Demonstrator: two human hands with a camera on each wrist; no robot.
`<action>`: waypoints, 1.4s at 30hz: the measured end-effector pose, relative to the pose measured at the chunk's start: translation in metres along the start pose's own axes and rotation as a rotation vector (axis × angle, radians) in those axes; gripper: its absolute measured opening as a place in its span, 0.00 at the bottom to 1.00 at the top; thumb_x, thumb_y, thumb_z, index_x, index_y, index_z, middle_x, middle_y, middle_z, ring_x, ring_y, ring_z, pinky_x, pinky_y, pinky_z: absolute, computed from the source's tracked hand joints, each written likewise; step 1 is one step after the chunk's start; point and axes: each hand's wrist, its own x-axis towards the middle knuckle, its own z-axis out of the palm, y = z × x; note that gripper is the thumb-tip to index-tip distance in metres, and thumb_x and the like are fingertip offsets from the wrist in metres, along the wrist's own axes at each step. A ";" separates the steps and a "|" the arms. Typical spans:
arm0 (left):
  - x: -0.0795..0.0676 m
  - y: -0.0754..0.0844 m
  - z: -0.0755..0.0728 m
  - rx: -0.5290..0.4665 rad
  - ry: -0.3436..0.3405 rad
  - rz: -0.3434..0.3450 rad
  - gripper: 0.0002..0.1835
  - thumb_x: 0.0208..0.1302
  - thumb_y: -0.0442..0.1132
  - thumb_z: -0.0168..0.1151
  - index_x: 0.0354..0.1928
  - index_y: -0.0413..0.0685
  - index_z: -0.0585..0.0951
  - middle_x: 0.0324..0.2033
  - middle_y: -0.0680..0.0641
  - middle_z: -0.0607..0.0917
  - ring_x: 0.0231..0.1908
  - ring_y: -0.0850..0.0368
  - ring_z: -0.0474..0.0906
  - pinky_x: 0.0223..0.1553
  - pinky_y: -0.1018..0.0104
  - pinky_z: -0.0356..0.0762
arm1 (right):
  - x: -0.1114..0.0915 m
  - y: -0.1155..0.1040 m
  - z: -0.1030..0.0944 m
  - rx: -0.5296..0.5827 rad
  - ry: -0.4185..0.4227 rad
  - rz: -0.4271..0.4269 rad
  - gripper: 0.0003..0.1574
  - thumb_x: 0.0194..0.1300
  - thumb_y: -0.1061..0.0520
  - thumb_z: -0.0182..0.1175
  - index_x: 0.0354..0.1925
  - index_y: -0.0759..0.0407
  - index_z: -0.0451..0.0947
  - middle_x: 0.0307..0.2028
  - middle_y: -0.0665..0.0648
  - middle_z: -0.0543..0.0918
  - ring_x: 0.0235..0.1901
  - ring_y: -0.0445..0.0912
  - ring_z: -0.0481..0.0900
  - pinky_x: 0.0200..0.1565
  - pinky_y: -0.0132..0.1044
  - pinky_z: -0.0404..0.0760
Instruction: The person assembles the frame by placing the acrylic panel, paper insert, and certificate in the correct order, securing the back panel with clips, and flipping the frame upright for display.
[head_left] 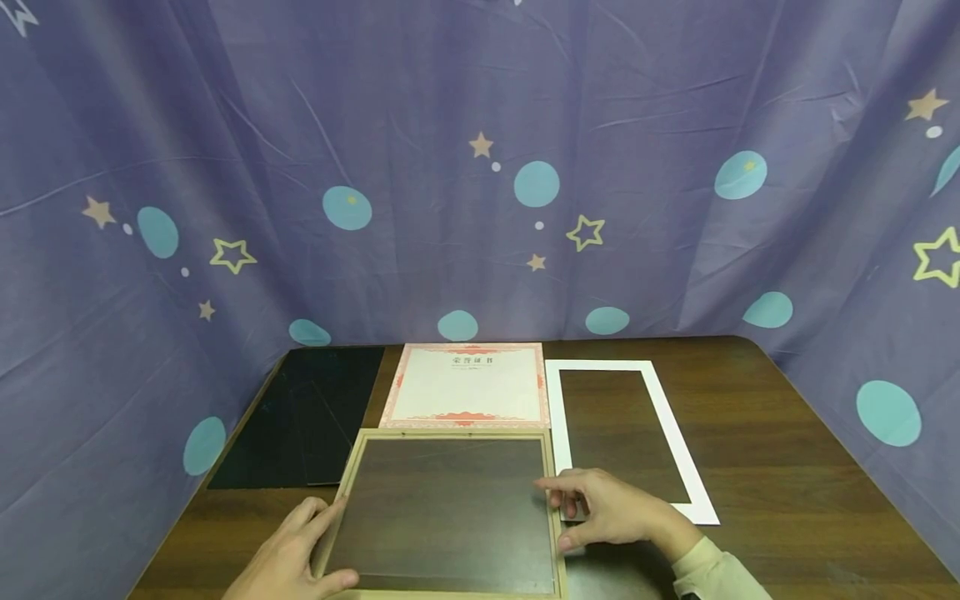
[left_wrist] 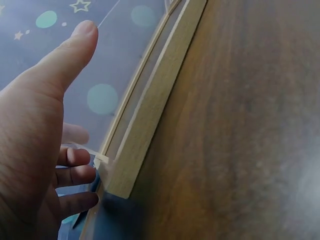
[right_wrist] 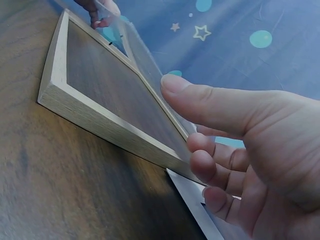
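Note:
A clear sheet [right_wrist: 145,57] hovers over a light wooden picture frame [right_wrist: 107,125] that lies on the table, as the right wrist view shows. My left hand [head_left: 288,550] holds the sheet near its left edge. In the left wrist view, the index finger looks pale through the sheet, the other fingers lie bent below it, and the thumb [left_wrist: 70,55] stretches out over the frame side. At the opposite edge, my right hand [head_left: 603,504] holds the sheet, index fingertip over it and the other fingers curled beneath. The right thumb points out beside the frame.
Behind the frame lies a certificate [head_left: 468,392] with a red patterned border. A dark backing board [head_left: 300,417] is at the left, and a white mat border [head_left: 678,446] lies by the right hand. A starry purple curtain [head_left: 480,208] hangs around the brown table [head_left: 780,467].

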 end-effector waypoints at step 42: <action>0.000 0.005 0.010 0.046 -0.039 -0.031 0.53 0.36 0.68 0.74 0.58 0.34 0.76 0.35 0.57 0.62 0.32 0.68 0.55 0.25 0.75 0.57 | 0.002 0.001 0.005 -0.095 0.005 -0.002 0.43 0.57 0.45 0.69 0.64 0.64 0.70 0.36 0.48 0.75 0.31 0.37 0.73 0.31 0.28 0.77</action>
